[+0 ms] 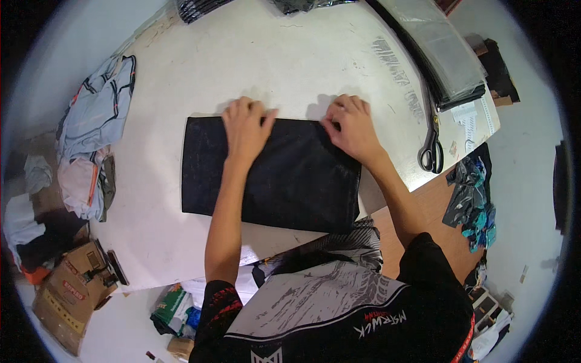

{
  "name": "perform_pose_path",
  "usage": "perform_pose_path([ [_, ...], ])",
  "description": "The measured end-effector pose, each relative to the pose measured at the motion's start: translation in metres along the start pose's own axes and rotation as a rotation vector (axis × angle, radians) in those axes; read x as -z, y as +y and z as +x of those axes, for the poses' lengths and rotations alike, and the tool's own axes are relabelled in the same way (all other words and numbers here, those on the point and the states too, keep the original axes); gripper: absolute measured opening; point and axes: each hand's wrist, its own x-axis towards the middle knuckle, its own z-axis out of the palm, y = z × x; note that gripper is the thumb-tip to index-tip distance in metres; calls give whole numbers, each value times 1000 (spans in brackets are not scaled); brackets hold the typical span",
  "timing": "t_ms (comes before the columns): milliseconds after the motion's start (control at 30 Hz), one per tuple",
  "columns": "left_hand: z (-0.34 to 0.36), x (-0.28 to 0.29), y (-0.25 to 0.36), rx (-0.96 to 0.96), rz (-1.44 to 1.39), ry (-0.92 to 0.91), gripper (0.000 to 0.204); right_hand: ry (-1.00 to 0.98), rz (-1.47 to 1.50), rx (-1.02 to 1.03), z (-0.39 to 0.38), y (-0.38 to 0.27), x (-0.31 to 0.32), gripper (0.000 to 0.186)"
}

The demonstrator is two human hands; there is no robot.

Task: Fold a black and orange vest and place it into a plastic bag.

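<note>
A folded black fabric piece (284, 187) lies flat on the white worktable (290, 66), near its front edge. My left hand (247, 127) rests over the fabric's upper edge, fingers bent and slightly blurred, thumb held apart. My right hand (350, 127) is at the upper right of the same fabric, with curled fingers and thumb pinched at the edge.
Pale garments (97, 115) lie along the left side. Black scissors (431, 154) and clear plastic sheets (445, 54) over dark strips are at the right. Dark bundles (203, 9) sit at the back. Cardboard boxes (69, 290) and cloth piles (469, 199) lie below the table's sides.
</note>
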Motion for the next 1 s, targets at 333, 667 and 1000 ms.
perform_pose_path([
  [333,-93,72,-98,617,233,147,45,39,-94,-119,-55,-97,-4,66],
  [667,-98,109,-142,737,-569,-274,37,63,-204,-44,-52,-73,-37,80],
  [1000,-78,208,-116,400,-170,7,36,56,22,109,-32,-108,-60,80],
])
